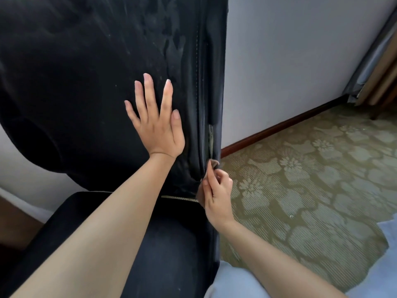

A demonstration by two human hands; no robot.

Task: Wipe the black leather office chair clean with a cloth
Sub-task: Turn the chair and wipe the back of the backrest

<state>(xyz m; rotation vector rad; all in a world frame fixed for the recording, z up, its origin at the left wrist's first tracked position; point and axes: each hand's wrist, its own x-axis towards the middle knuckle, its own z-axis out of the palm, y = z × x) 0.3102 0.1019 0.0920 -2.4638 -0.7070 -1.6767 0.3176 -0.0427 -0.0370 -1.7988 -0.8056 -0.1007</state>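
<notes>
Head view: our left hand (155, 123) lies flat, fingers spread, bracing the chair (86, 82) backrest; our right hand (217, 191) pinches the cloth (211, 165) at its side seam. So thin a pinch could slip, and dusty streaks higher up might get missed.

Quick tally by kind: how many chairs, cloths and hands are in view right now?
Black leather chair: 1
Cloth, small, tan, pinched at the chair's right edge: 1
Hands: 2, left hand flat on the backrest, right hand on the cloth
Total: 4
</notes>
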